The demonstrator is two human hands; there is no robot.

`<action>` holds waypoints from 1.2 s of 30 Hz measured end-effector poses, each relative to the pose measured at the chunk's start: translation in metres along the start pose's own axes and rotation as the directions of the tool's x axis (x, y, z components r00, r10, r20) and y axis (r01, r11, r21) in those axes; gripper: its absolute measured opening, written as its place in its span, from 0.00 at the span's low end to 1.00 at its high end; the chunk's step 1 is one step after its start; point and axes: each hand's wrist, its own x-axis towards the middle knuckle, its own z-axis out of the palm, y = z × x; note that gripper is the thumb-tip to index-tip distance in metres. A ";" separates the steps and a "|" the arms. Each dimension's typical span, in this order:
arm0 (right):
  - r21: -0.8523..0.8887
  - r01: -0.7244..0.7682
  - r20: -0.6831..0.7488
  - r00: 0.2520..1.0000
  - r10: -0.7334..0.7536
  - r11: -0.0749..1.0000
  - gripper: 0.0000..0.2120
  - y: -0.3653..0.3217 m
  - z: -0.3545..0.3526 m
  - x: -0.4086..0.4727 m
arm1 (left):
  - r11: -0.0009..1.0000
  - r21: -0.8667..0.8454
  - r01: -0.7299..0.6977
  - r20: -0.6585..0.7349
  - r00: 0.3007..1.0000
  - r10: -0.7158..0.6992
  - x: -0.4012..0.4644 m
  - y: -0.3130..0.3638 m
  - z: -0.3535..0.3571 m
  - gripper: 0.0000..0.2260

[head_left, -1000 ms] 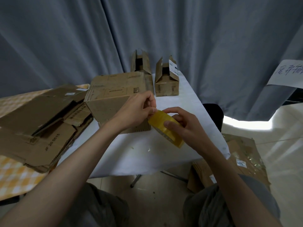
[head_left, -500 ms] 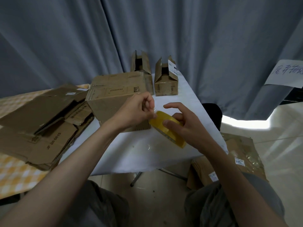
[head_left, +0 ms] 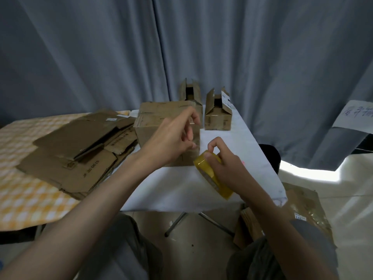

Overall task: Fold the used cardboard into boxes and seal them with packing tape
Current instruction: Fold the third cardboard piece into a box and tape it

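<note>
Right hand (head_left: 226, 168) grips glossy yellow tape roll (head_left: 212, 174); left hand (head_left: 171, 140) pinches clear strip.

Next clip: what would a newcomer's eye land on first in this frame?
Probably the yellow roll of packing tape, gripped by the right hand at centre, while the left hand pinches a clear strip pulled from it, in front of the large cardboard box. Next, the heap of flattened cardboard on the left and two small open boxes at the table's far end.

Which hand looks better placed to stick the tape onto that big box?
Left, probably: the left hand is right in front of the big box, apparently pinching the tape end; the right hand grips the tape roll.
</note>
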 end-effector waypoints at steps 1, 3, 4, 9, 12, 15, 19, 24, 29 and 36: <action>-0.013 0.006 -0.015 1.000 -0.007 1.000 0.05 -0.004 0.002 0.002 | 1.000 0.006 -0.001 -0.020 1.000 0.001 -0.002 -0.002 -0.003 0.23; -0.034 0.003 -0.033 0.999 -0.004 0.999 0.05 -0.012 0.006 0.006 | 1.000 0.012 0.024 -0.045 0.999 -0.023 -0.005 -0.007 -0.010 0.22; -0.045 -0.001 -0.035 0.999 -0.001 0.999 0.06 -0.015 0.008 0.007 | 0.999 0.012 0.051 -0.053 0.997 -0.050 -0.006 -0.010 -0.013 0.22; -0.082 -0.056 0.032 0.998 0.058 0.995 0.12 -0.037 0.005 0.015 | 0.981 -0.016 0.196 -0.070 0.978 -0.196 -0.006 -0.026 -0.027 0.21; 0.107 -0.198 0.180 0.968 0.177 0.974 0.13 -0.049 0.001 0.021 | 0.970 -0.051 0.238 -0.073 0.968 -0.241 -0.001 -0.036 -0.041 0.21; 0.314 -0.339 0.295 0.923 0.248 0.887 0.15 -0.060 0.009 0.018 | 0.965 -0.031 0.260 -0.058 0.964 -0.261 0.002 -0.045 -0.056 0.22; 0.507 -0.418 0.317 0.904 0.287 0.754 0.17 -0.071 0.029 0.014 | 0.967 0.050 0.250 -0.067 0.967 -0.247 0.003 -0.060 -0.070 0.21; 0.657 -0.491 0.389 0.871 0.302 0.572 0.21 -0.082 0.057 0.017 | 0.963 0.125 0.238 -0.089 0.970 -0.228 0.004 -0.081 -0.085 0.18; 0.619 -0.509 0.469 0.851 0.238 0.598 0.11 -0.083 0.078 0.020 | 0.974 0.142 0.178 -0.111 0.980 -0.163 0.011 -0.100 -0.090 0.18; 0.590 -0.438 0.393 0.890 0.232 0.678 0.12 -0.090 0.088 0.031 | 0.974 0.019 0.224 -0.108 0.969 -0.221 0.020 -0.120 -0.081 0.15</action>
